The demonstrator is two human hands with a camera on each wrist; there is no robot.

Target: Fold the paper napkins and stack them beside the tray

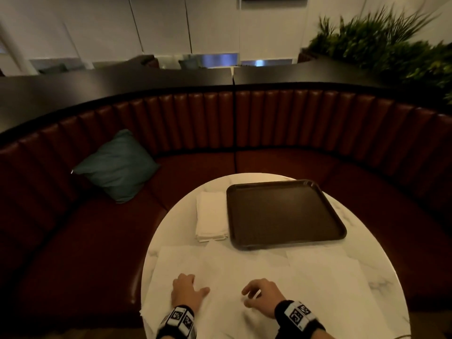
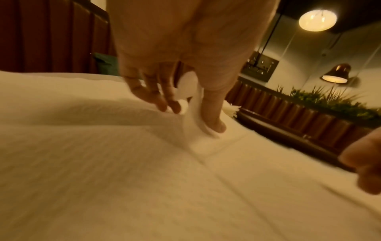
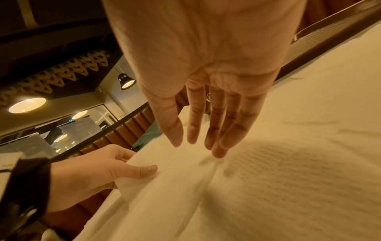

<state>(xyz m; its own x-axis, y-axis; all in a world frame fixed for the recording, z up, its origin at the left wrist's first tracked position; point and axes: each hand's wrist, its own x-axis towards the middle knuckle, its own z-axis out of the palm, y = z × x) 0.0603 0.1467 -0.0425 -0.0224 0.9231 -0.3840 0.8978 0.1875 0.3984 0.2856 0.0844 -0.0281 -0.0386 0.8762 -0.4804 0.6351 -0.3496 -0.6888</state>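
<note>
While the left hand (image 1: 187,291) pinches a raised fold of the open napkin (image 1: 220,272) on the marble surface (image 1: 381,287), its grip clamped on paper, the right hand (image 1: 260,296) hovers with fingers apart, holding nothing. Farther back, folded napkins (image 1: 211,216) lie stacked just beside the tray (image 1: 283,212). Pulling one-handed could tear or skew the thin sheet.

napkin (image 2: 123,163) weave blurred, forearms (image 1: 305,335) cut off

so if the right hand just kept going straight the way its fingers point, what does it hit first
Probably the unfolded napkin right below its fingertips. The right hand is open, fingers straight and angled down at the paper. Kept level instead, it looks headed toward the left hand pinching the napkin's fold, though depth is unclear.
</note>
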